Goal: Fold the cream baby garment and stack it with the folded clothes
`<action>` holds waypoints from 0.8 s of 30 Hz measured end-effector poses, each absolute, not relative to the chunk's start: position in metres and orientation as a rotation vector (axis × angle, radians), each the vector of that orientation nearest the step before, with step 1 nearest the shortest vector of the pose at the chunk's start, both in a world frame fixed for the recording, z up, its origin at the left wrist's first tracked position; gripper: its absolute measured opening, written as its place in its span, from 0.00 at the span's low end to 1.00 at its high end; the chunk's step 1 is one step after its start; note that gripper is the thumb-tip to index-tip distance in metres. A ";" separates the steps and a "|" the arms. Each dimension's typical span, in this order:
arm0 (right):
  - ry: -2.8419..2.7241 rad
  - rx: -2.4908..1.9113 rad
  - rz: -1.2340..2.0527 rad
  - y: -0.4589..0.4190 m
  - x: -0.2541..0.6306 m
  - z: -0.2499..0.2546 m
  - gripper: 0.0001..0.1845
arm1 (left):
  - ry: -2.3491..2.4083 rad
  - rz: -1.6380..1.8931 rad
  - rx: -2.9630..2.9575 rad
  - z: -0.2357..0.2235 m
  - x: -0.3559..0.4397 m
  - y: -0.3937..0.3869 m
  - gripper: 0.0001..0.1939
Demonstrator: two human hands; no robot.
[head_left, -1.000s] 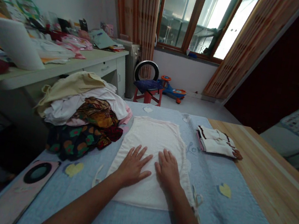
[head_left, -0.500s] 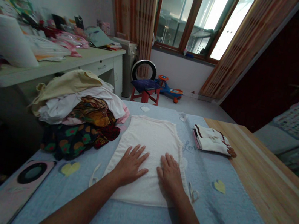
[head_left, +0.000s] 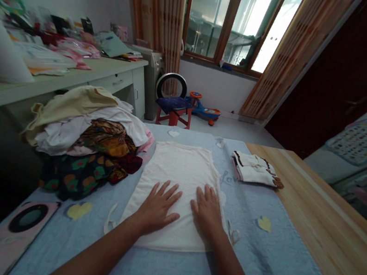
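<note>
A white sleeveless top [head_left: 183, 170] lies spread flat on the blue blanket [head_left: 160, 274], with thin ties sticking out at both lower sides. My left hand [head_left: 158, 207] rests palm down on its lower left part, fingers spread. On the lower right part lies my right hand [head_left: 207, 211], also flat, its fingers stretched out and closer together. Neither hand grips the cloth. The garment's hem runs just in front of my wrists.
Left of the top is a heap of mixed clothes [head_left: 95, 134]. Folded clothes [head_left: 255, 169] lie at the right, near the bare wood tabletop [head_left: 312, 206]. A pink box [head_left: 17, 236] sits at the near left corner. Beyond the table stands a red stool [head_left: 173, 117].
The whole view has shifted slightly, so things appear a little further left. Both hands stay flat on the white top, with the fingers of my left hand slightly more spread.
</note>
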State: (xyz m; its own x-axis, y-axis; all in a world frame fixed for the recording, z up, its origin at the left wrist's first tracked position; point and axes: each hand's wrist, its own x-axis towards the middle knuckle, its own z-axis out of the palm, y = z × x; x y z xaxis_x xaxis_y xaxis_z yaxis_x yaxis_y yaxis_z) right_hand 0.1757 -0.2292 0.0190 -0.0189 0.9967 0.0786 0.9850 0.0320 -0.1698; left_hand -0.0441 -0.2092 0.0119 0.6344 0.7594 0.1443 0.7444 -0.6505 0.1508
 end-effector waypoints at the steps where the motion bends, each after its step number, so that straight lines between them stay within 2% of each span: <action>1: -2.107 -2.092 0.096 -0.227 0.178 0.020 0.30 | 1.280 0.298 2.771 0.011 -0.044 -0.210 0.34; 10: -1.983 -2.175 0.009 -0.219 0.178 0.016 0.31 | 1.427 0.314 2.711 0.009 -0.040 -0.213 0.34; 16: -2.024 -2.124 -0.029 -0.224 0.181 0.015 0.28 | 1.655 0.331 2.573 0.006 -0.038 -0.216 0.32; 24: -2.067 -2.041 -0.059 -0.231 0.186 0.010 0.24 | 1.709 0.315 2.587 0.008 -0.041 -0.218 0.31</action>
